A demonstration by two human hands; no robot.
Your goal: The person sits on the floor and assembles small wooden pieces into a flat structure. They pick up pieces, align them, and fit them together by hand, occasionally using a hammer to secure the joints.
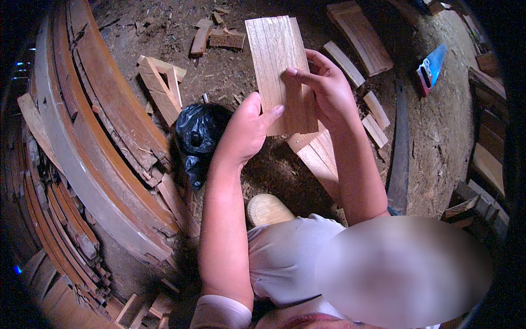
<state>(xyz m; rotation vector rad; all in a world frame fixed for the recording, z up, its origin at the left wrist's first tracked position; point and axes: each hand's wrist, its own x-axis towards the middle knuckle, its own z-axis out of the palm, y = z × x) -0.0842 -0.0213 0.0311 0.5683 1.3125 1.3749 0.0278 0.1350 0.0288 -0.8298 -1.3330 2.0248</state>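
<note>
Both my hands hold a flat, light-coloured wooden board (272,57) up in front of me. Its right edge shows a step, as if a second piece lies against it, but I cannot tell for certain. My left hand (245,127) grips the lower left edge, thumb on the face and fingers hidden behind. On the right edge, my right hand (330,90) has its thumb across the face and its fingers round the back. Below the board, a wider wooden piece (319,157) lies partly hidden by my right forearm. Beside my left wrist sits a black plastic bag (201,130).
Long planks (104,137) are stacked on the left. A triangular wooden frame (159,88) and offcuts (227,38) lie on the dirt floor ahead. To the right are a wide board (361,38), small strips (375,130), a dark long bar (401,148) and a blue-bladed handsaw (435,63).
</note>
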